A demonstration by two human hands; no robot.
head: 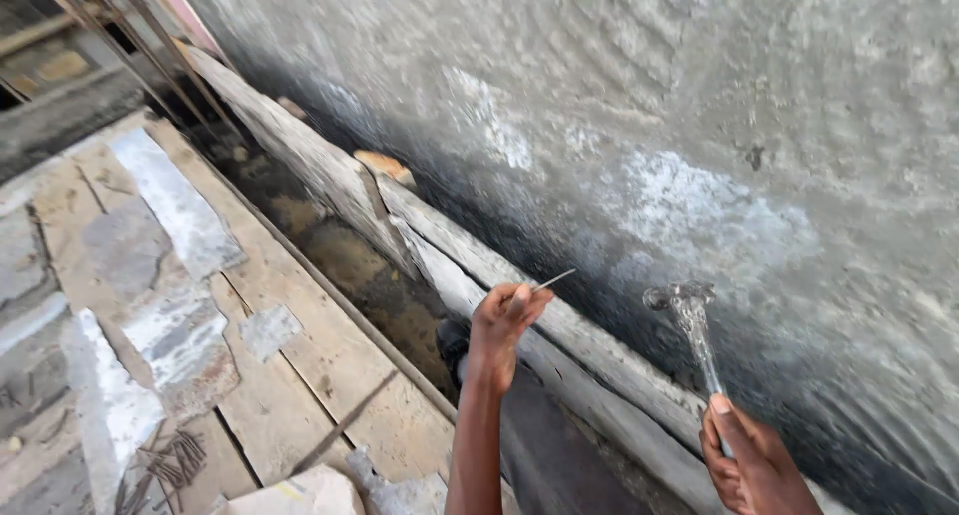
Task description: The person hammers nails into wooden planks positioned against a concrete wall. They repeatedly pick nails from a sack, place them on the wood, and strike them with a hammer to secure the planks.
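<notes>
You hold a nail to the timber, hammer raised, no blow yet landed.

The weathered plank (559, 325) runs along the rough grey wall (699, 125). Your right hand (754, 465) grips the metal hammer (689, 320), its head above that fist; your left hand (504, 320) pinches a thin, straight nail (552, 280), undriven, at its fingertips.
</notes>
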